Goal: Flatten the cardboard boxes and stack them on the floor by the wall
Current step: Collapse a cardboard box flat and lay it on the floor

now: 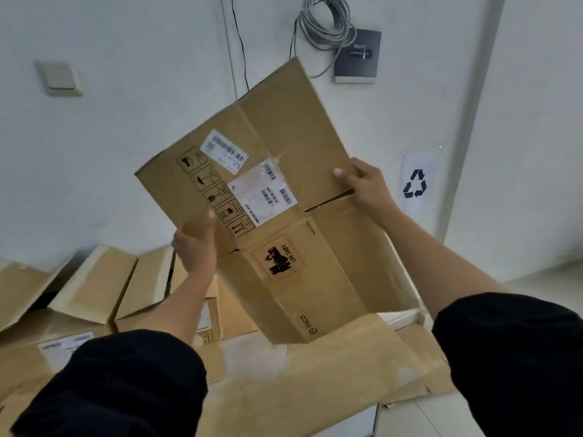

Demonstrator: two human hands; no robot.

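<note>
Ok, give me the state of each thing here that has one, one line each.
Brown flattened cardboard box with labels: held up, tilted, off the floor.
Left hand: grips the box's lower left edge.
Right hand: grips the box's right edge.
Flattened brown cardboard pile: lying on the floor by the wall.

Your left hand sits just left of the frame's centre, raised, thumb up and fingers curled round the edge of what it grips. Your right hand is higher, right of centre, thumb pressed flat on the near face, fingers wrapped behind. Both forearms are bare and reach up from the lower corners of the frame, with dark sleeves covering your upper arms.
</note>
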